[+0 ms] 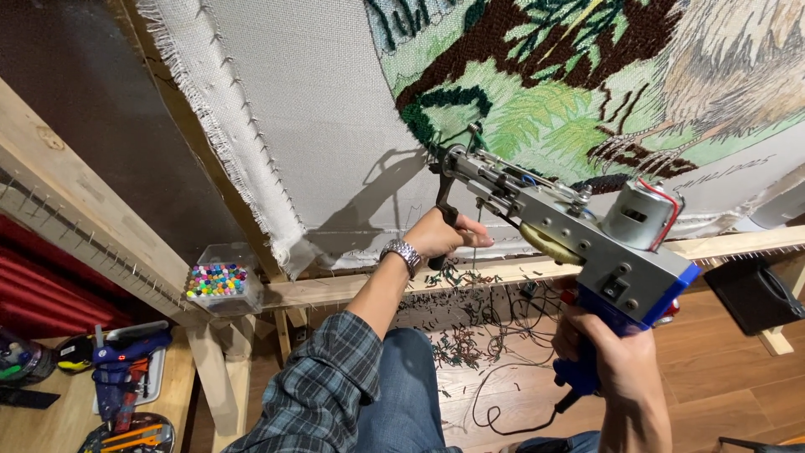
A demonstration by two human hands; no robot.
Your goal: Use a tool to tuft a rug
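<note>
plaid shirt sleeve (323, 390), blue jeans (402, 394), silver wristwatch (404, 252) on left wrist.

Odds and ends around the wooden frame

A clear box of coloured markers (220, 280) sits on the frame's left beam; near left, a blue glue gun (120, 362) rests on a tray; yarn scraps (463, 340) litter the floor; a black case (753, 295) lies far right.

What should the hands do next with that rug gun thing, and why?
Probably slide the tufting gun a little along the dark green edge. Its needle tip sits there beside bare cloth, and the left hand and right hand both grip it.
</note>
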